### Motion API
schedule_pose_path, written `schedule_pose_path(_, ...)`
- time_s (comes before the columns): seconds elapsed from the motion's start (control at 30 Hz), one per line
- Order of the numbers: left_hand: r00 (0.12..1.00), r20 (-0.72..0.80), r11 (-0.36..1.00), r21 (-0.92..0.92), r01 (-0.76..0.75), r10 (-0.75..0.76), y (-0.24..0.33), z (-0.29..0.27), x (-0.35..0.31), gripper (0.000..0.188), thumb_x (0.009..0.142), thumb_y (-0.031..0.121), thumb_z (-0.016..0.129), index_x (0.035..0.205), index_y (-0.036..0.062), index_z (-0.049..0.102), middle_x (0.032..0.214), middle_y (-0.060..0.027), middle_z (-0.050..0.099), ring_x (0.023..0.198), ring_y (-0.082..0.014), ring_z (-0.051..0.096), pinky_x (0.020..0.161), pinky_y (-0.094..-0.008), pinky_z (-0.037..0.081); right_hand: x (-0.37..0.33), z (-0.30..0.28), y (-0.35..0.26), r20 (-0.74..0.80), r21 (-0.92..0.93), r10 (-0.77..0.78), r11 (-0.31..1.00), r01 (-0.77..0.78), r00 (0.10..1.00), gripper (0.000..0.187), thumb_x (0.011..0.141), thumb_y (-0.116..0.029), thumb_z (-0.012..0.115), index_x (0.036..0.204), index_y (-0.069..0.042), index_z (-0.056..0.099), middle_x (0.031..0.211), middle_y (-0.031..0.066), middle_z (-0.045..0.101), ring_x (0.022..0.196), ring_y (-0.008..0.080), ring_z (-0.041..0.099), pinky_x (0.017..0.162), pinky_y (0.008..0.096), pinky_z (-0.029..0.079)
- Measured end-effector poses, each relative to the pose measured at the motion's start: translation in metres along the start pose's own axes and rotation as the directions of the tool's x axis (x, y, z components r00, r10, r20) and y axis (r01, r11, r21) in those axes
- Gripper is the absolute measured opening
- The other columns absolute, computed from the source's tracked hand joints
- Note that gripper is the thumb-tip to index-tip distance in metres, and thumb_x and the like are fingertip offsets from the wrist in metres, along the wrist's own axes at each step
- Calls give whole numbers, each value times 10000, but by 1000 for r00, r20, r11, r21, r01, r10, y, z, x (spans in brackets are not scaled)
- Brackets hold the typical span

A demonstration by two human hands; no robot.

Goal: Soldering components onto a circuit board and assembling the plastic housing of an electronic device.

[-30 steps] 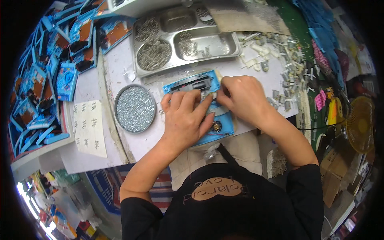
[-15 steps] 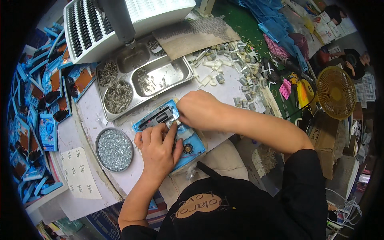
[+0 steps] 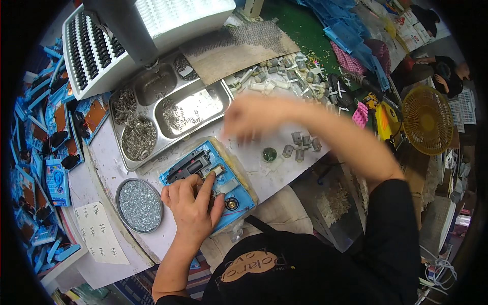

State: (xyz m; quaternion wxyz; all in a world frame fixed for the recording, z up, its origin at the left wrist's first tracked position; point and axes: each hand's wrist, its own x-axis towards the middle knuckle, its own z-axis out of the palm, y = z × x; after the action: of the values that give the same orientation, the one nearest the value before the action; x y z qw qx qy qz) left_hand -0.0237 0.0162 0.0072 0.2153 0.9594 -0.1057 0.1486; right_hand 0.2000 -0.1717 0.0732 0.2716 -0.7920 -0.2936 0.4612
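Observation:
A blue plastic case (image 3: pixel 238 195) lies open side up in front of me, on a pale block. My left hand (image 3: pixel 192 208) rests over its near left part. The index fingertip presses a small pale part (image 3: pixel 217 170) in the case, while the other fingers bend over the case and hide some of its inside. A dark grey mechanism (image 3: pixel 190 166) sits in the far left end, and a round black piece with a brass-coloured centre (image 3: pixel 232 204) in the near right. My right hand (image 3: pixel 254 118) is off the case, above the table beyond it, and its fingers are smeared by motion.
A steel compartment tray (image 3: pixel 170 133) holds small springs. Nearby stand a round dish of tiny silvery screws (image 3: pixel 138 206) and a small green round container (image 3: pixel 269 154). Loose grey motors (image 3: pixel 300 154) lie at right. A dark tool column (image 3: pixel 127 35) hangs overhead; blue cases (image 3: pixel 57 175) crowd the left.
My right hand has left the case and moved up and away, uncovering its right side and loose motors. My left hand stays on the case, which appears slightly lower left in view.

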Motion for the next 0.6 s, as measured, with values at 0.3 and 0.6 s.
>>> schedule_pose_path(0.3,996,-83,984,-178,-26,11,-30,-6,17,312,703,90,811,999,107,716,1060,-78,596,856,-259,575,762,-406,441,13,-273,209,-690,-535,247,458,-710,680,331,905,-300,681,1047,-6,737,942,139,746,838,231,708,724,375,564)
schedule_pose_path(0.6,989,-24,972,-185,-146,144,-44,-6,29,285,687,102,843,930,124,697,1071,-84,610,842,-288,616,704,-416,485,2,-278,164,-687,-621,215,323,-714,694,316,899,-253,636,1058,-3,746,971,150,741,879,241,681,796,382,529)
